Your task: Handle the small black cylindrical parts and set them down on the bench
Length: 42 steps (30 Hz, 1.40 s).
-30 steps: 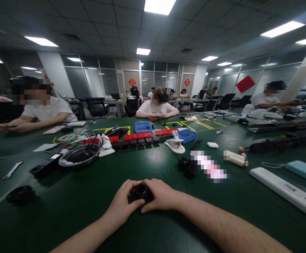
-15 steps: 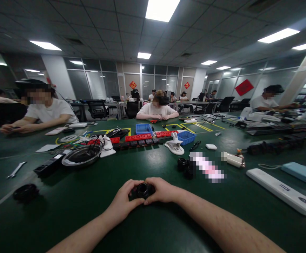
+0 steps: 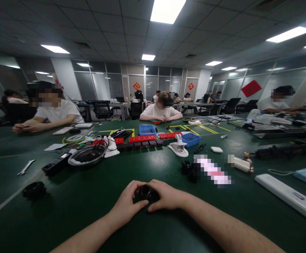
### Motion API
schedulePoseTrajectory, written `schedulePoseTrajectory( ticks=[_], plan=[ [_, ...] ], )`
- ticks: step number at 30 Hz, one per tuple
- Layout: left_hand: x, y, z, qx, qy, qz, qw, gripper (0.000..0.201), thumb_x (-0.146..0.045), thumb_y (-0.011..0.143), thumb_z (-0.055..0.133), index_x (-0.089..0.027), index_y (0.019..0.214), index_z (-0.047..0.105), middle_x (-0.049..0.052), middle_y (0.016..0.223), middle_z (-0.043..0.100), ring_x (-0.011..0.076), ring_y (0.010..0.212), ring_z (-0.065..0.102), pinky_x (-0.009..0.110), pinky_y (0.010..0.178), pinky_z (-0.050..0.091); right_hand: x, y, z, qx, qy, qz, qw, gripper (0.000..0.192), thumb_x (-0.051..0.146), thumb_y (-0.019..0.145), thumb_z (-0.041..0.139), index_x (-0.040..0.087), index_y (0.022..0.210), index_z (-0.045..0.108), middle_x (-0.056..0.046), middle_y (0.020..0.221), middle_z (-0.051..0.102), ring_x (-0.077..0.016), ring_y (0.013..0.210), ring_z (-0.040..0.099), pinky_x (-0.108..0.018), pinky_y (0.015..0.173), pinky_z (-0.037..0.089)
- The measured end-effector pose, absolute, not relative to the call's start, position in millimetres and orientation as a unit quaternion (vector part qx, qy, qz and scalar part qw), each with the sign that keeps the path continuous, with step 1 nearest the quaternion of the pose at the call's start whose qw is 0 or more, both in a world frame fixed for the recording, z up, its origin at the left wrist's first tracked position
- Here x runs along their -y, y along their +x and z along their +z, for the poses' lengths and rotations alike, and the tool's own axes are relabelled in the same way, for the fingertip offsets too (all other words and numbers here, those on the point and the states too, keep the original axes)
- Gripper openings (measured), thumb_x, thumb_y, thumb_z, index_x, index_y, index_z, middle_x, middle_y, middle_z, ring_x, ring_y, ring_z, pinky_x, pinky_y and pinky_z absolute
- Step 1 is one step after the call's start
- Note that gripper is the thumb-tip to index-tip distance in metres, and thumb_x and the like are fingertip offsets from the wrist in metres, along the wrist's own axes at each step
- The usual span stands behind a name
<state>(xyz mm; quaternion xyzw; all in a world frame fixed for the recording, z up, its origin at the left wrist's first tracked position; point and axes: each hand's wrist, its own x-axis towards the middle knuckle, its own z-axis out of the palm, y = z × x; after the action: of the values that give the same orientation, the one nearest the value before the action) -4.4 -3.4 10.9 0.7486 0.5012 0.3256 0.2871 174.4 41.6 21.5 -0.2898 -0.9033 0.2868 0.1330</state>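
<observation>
A small black cylindrical part with a round opening [image 3: 145, 196] stands low over the table in front of me. My left hand [image 3: 126, 202] curls round its left side, forefinger at the back and thumb near the front edge. From the other side my right hand [image 3: 166, 195] closes on it, its thumb slightly off the front. Palms and fingers hide much of the part. Farther right sit two black ring-like parts [image 3: 186, 167], close together. Another black round part [image 3: 34, 190] lies at the far left.
A wrench [image 3: 26, 167], a black box [image 3: 57, 164] and a metal bowl [image 3: 86, 156] lie to the left. Red socket strips [image 3: 141, 138], blue bins [image 3: 191, 140] and a white clip base [image 3: 178, 149] stand ahead. A white power strip [image 3: 290, 195] lies right. Co-workers sit around the table.
The view has swung slightly left, so everything appears shifted right. My thumbs have loosened a little from the front of the black part; both hands stay around it.
</observation>
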Motion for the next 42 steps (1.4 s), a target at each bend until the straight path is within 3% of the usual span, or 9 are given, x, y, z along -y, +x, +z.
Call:
schedulePoseTrajectory(
  ticks=[6, 10, 14, 18, 24, 31, 37, 42],
  plan=[
    [1, -6, 12, -0.496, 0.747, 0.315, 0.31, 0.034, -0.02, 0.068, 0.059, -0.021, 0.1, 0.05, 0.001, 0.089, 0.051, 0.0177, 0.077, 0.048, 0.026, 0.065, 0.038, -55, 178, 18, 0.891, -0.279, 0.335, 0.129, 0.036, 0.027, 0.063, 0.068, 0.016, 0.096, 0.056, -0.001, 0.087, 0.052, -0.016, 0.08, 0.05, -0.024, 0.068, 0.04],
    [2, -5, 11, -0.496, 0.748, 0.314, 0.309, 0.032, -0.021, 0.067, 0.058, -0.021, 0.098, 0.051, 0.002, 0.089, 0.051, 0.0178, 0.077, 0.048, 0.027, 0.065, 0.038, -52, 174, 14, 0.881, -0.322, 0.319, 0.138, 0.035, 0.032, 0.058, 0.071, 0.017, 0.085, 0.055, 0.002, 0.079, 0.052, -0.0136, 0.072, 0.049, -0.021, 0.058, 0.037],
    [2, -3, 6, -0.509, 0.737, 0.333, 0.293, 0.031, -0.017, 0.066, 0.058, -0.019, 0.096, 0.051, 0.002, 0.086, 0.05, 0.0175, 0.075, 0.048, 0.027, 0.065, 0.038, -39, 163, 6, 0.864, -0.419, 0.231, 0.16, 0.041, 0.045, 0.055, 0.068, 0.017, 0.079, 0.051, 0.0, 0.074, 0.053, -0.0143, 0.065, 0.048, -0.022, 0.051, 0.033],
    [3, -2, 6, -0.526, 0.726, 0.351, 0.272, 0.031, -0.016, 0.066, 0.057, -0.019, 0.096, 0.051, 0.002, 0.086, 0.05, 0.0182, 0.075, 0.048, 0.029, 0.066, 0.038, -28, 155, 1, 0.85, -0.471, 0.154, 0.181, 0.042, 0.049, 0.059, 0.062, 0.016, 0.082, 0.051, -0.004, 0.078, 0.054, -0.0174, 0.069, 0.05, -0.026, 0.057, 0.036],
    [5, -3, 9, -0.511, 0.74, 0.33, 0.288, 0.035, -0.019, 0.07, 0.055, -0.022, 0.105, 0.05, 0.004, 0.092, 0.051, 0.0189, 0.078, 0.048, 0.028, 0.065, 0.039, -35, 169, 14, 0.887, -0.338, 0.254, 0.187, 0.058, 0.037, 0.057, 0.069, 0.022, 0.109, 0.048, -0.004, 0.099, 0.055, -0.0202, 0.088, 0.051, -0.03, 0.074, 0.039],
    [2, -4, 7, -0.509, 0.744, 0.321, 0.29, 0.036, -0.02, 0.07, 0.056, -0.022, 0.106, 0.05, 0.004, 0.094, 0.051, 0.0182, 0.076, 0.049, 0.028, 0.065, 0.039, -45, 173, 15, 0.88, -0.329, 0.303, 0.16, 0.039, 0.027, 0.059, 0.07, 0.018, 0.093, 0.056, -0.001, 0.089, 0.057, -0.0162, 0.079, 0.052, -0.024, 0.065, 0.039],
    [1, -2, 6, -0.524, 0.734, 0.334, 0.275, 0.034, -0.024, 0.069, 0.057, -0.021, 0.103, 0.052, 0.004, 0.095, 0.053, 0.0202, 0.079, 0.05, 0.028, 0.065, 0.04, -40, 162, 2, 0.848, -0.442, 0.237, 0.169, 0.048, 0.047, 0.051, 0.07, 0.017, 0.084, 0.051, 0.0, 0.077, 0.054, -0.0153, 0.066, 0.05, -0.022, 0.051, 0.034],
    [2, -2, 9, -0.528, 0.737, 0.329, 0.264, 0.031, -0.025, 0.069, 0.056, -0.021, 0.1, 0.052, 0.004, 0.094, 0.054, 0.0211, 0.082, 0.05, 0.029, 0.067, 0.04, -33, 160, 4, 0.853, -0.438, 0.208, 0.196, 0.057, 0.052, 0.052, 0.066, 0.016, 0.093, 0.051, -0.005, 0.087, 0.056, -0.0197, 0.075, 0.052, -0.029, 0.062, 0.04]
  ],
)
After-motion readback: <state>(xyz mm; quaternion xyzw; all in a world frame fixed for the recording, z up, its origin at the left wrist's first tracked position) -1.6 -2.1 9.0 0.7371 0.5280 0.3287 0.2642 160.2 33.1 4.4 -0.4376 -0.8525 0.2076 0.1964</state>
